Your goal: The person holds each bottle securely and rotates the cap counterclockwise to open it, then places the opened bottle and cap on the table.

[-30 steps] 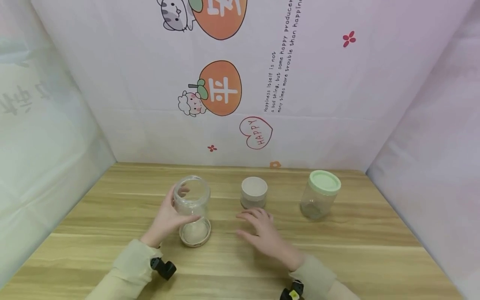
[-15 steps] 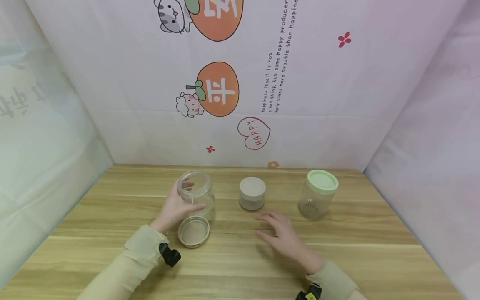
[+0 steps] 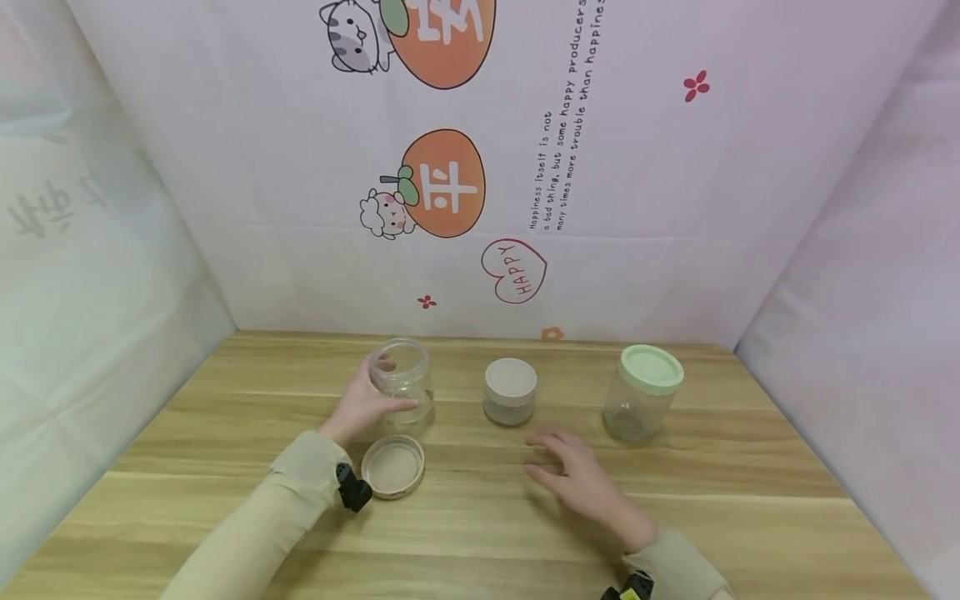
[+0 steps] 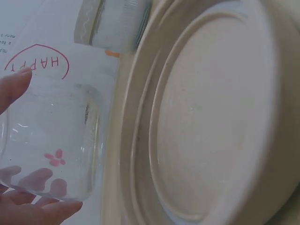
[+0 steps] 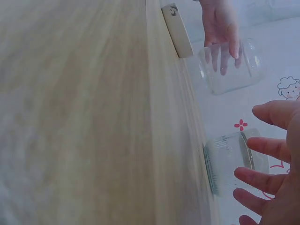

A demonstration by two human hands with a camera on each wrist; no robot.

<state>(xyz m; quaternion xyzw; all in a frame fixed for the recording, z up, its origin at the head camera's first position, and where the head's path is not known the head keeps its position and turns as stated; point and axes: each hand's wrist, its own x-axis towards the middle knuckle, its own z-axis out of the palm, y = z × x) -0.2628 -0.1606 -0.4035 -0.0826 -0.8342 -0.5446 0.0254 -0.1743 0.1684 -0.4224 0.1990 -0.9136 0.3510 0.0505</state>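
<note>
My left hand (image 3: pixel 362 410) grips a clear jar without a lid (image 3: pixel 422 385), thumb on the near side and fingers round the far side. The jar stands upright, low over the table at the back left; whether its base touches the wood I cannot tell. A round beige lid (image 3: pixel 392 468) lies hollow side up just in front of it, and looms large in the left wrist view. My right hand (image 3: pixel 576 477) hovers over the table with spread fingers, holding nothing. Nearest to it is a small clear jar with a white lid (image 3: pixel 510 393).
At the back right stands a taller clear jar with a light green lid (image 3: pixel 641 400). The wooden table (image 3: pixel 480 542) ends at a white printed cloth (image 3: pixel 637 208) behind, with cloth walls on both sides.
The left hand has carried the clear jar back and slightly right, away from above the beige lid. The right hand has drawn away to the right from the small jar.
</note>
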